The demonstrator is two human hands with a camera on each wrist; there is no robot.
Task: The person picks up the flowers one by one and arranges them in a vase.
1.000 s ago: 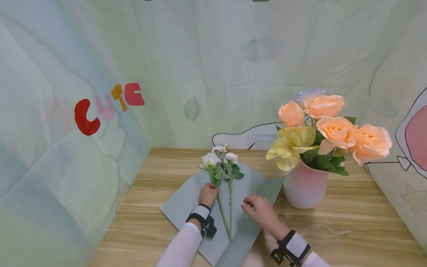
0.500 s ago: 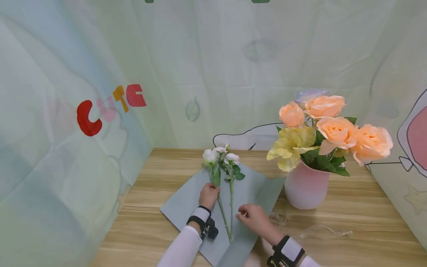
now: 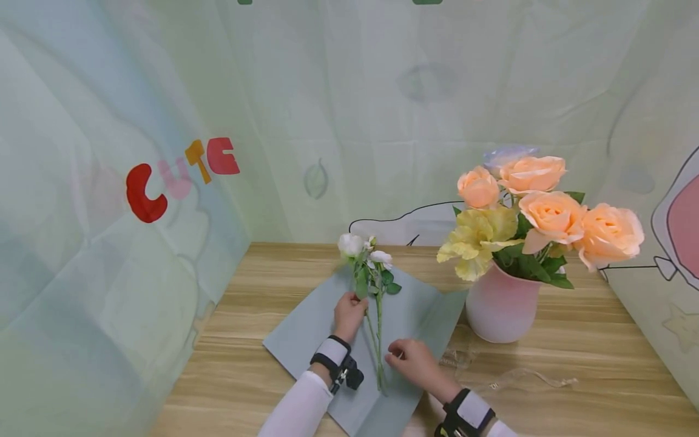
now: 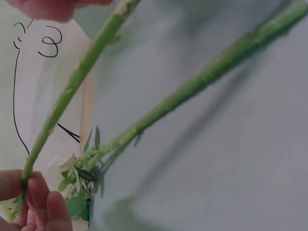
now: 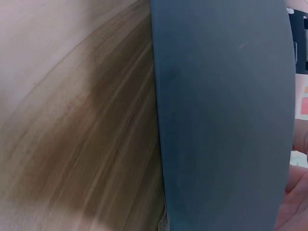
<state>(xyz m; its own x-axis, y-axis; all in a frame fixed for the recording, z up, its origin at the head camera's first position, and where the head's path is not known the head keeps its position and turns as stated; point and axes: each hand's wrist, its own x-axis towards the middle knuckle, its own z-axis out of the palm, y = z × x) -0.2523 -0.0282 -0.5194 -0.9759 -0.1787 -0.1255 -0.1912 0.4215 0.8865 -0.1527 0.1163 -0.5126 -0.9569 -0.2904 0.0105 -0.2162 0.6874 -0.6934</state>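
In the head view my left hand (image 3: pixel 349 315) pinches the stem of a white artificial flower (image 3: pixel 351 244) just below its leaves. The left wrist view shows the fingertips and thumb around that green stem (image 4: pixel 67 96). A second white flower (image 3: pixel 380 259) lies alongside on a sheet of grey-blue wrapping paper (image 3: pixel 311 321); its thicker stem (image 4: pixel 192 89) rests on the sheet. My right hand (image 3: pixel 416 366) hovers over the paper's right side, fingers loosely bent with nothing visible in them, close to the lower stems. The folded paper edge (image 5: pixel 226 115) hides much of it in the right wrist view.
A pink-and-white vase (image 3: pixel 501 309) of peach roses (image 3: pixel 551 213) and a yellow flower (image 3: pixel 479 237) stands at the right. A clear ribbon (image 3: pixel 524 375) and clear plastic (image 3: pixel 459 355) lie on the wooden table (image 3: pixel 601 364). Printed cloth walls (image 3: pixel 355 176) enclose the back and sides.
My left hand has shifted right and slightly away with its flower, bringing bloom and stem closer to the second flower. My right hand has moved left and nearer, towards the stems.
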